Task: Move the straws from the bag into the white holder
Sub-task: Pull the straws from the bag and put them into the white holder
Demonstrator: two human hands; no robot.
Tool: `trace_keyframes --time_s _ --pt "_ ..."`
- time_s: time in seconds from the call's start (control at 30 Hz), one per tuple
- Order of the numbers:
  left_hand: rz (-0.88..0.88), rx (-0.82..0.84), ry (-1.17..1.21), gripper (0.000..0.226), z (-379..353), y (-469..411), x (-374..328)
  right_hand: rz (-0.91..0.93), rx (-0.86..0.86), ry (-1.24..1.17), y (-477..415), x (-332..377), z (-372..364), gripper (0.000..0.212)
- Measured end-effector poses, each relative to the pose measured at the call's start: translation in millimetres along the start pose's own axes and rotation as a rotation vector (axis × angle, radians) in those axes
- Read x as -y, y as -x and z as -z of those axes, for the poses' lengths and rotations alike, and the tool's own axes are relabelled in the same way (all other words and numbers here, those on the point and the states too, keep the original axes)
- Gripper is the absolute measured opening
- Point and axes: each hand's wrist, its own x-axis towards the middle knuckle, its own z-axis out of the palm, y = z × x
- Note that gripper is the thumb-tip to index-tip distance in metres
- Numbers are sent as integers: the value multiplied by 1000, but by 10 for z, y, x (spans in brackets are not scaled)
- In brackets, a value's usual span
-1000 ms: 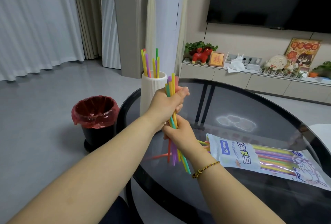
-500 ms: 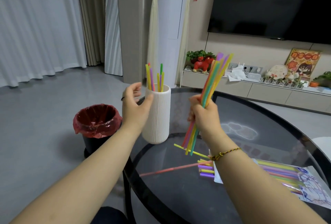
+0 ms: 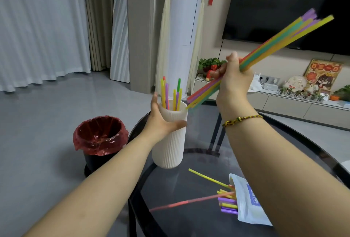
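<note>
My L hand (image 3: 163,123) curled round white holder (image 3: 168,147) at frame ctr on glass table (image 3: 189,225), R hand (image 3: 233,82) fist gripping straw bundle (image 3: 274,44) slanting to upper right, low ends just by holder rim, bag (image 3: 248,206) w/ loose straws lower right.

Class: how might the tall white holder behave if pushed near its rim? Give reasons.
The white holder is tall and narrow, so it would probably tip easily. Its ribbed wall likely resists slipping in the left hand gripping it. It looks rigid, perhaps breakable.
</note>
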Motion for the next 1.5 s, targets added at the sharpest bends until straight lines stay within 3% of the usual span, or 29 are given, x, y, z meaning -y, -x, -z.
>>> trace_keyframes --time_s 0.07,0.23,0.47,0.73,0.87,1.03,1.27,1.33,1.43,1.5 --pt "-7 -23 21 113 -27 -69 3 -14 -71 -40 -64 -47 -64 25" --pt "-26 -55 -59 71 -38 -149 105 -50 -89 -104 -177 -72 -188 27" --pt "-54 -3 -84 73 -11 -204 154 -113 -20 -80 -181 -192 -237 26" --pt "-35 8 -26 59 21 -166 150 -200 321 412 6 -637 -155 23" --pt "-52 19 -23 62 21 -166 150 -366 430 416 73 -778 -113 19" --pt "-76 43 -35 62 33 -157 161 -376 585 424 100 -829 -18 10" --pt "-90 38 -36 58 21 -140 141 -340 590 464 139 -748 65 47" --pt "-82 32 -24 58 13 -121 151 -310 588 497 151 -696 109 45" --pt "-42 40 -32 60 17 -35 228 -289 639 516 153 -628 198 25" --pt "-20 -2 -41 75 16 87 315 -287 631 522 164 -582 288 37"
